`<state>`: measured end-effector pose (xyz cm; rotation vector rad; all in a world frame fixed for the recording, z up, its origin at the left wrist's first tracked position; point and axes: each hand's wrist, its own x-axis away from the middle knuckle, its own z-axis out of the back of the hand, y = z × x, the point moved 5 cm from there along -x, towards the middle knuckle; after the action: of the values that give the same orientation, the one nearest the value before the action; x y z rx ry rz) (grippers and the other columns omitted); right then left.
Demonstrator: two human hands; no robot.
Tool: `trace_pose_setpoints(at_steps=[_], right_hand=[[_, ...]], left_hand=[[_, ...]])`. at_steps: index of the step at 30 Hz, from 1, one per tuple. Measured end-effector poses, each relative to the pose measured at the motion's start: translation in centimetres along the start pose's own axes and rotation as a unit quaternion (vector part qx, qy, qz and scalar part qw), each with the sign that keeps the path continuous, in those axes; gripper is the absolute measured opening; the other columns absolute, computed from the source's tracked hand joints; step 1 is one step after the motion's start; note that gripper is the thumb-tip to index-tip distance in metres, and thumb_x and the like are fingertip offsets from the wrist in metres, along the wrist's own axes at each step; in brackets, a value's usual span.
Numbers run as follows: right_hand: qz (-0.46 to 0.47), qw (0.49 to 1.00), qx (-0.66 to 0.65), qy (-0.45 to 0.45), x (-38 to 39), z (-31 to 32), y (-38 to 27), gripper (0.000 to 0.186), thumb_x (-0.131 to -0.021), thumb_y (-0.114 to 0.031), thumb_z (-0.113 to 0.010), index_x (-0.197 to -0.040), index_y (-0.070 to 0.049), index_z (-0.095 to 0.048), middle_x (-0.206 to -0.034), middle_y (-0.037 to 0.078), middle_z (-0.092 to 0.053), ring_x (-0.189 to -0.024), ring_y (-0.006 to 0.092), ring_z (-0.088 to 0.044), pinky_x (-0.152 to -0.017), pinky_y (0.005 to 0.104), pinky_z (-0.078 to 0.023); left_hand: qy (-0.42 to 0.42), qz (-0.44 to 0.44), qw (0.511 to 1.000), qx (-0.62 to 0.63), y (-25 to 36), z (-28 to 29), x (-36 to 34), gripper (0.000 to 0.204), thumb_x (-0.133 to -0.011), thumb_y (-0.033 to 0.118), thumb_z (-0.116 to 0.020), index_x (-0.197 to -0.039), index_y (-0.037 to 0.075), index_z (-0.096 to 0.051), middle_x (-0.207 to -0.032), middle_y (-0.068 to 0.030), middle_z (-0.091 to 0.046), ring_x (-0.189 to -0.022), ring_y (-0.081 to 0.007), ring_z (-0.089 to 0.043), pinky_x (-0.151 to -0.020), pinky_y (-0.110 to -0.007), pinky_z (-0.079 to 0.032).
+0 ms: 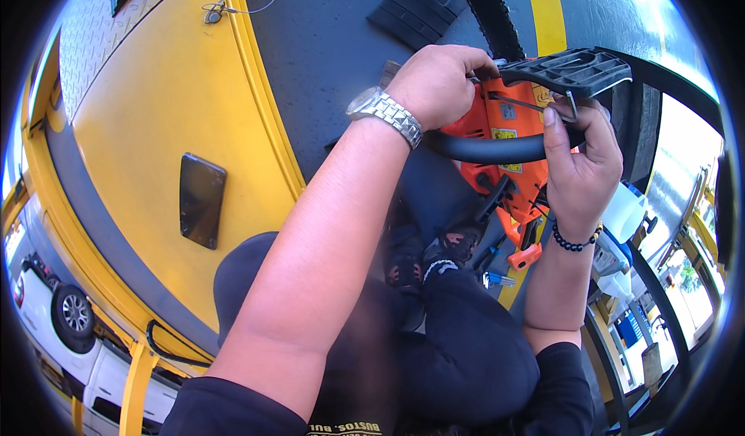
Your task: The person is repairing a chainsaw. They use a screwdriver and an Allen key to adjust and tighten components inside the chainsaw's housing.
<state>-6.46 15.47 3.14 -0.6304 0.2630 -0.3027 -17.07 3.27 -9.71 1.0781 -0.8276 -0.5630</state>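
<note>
Chainsaw [532, 173] bears yellow labels [506, 135]; right hand [583, 164] pinches rod [518, 102], left hand [437, 86] curls, hold unclear.

Head-worn fisheye looks steeply down, near left hand [436, 86] and right hand [586, 160]

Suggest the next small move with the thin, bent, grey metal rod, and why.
Perhaps steady the rod with the left hand: the right hand holds it over the orange plastic-bodied chainsaw, and its far end is near the left.
</note>
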Motion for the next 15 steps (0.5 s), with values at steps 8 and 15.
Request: trace_pose_setpoints(at_steps=[8,15], right_hand=[[0.014,1.0,0.01,-0.024,-0.1,0.0,-0.7,0.012,-0.085,-0.003,-0.075,-0.084,-0.001,-0.063,-0.086,0.011,-0.066,-0.084,0.0253,-0.061,-0.083,0.036,-0.045],[0.04,0.998,0.03,0.035,0.8,-1.0,-1.4,0.014,-0.087,-0.005,-0.075,-0.082,0.0,-0.064,-0.086,0.012,-0.066,-0.089,0.0263,-0.064,-0.106,0.0481,-0.04]], left_hand=[[-0.042,0.0,0.997,0.06,-0.2,0.1,-0.1,0.035,-0.086,0.002,-0.059,-0.117,0.01,-0.074,-0.109,-0.0109,-0.07,-0.105,-0.0263,-0.067,-0.092,-0.036,-0.054],[0.014,-0.051,0.998,0.031,0.4,-1.7,0.3,0.02,-0.081,0.019,-0.085,-0.098,0.01,-0.079,-0.109,-0.0076,-0.062,-0.1,-0.0244,-0.063,-0.088,-0.036,-0.054]])
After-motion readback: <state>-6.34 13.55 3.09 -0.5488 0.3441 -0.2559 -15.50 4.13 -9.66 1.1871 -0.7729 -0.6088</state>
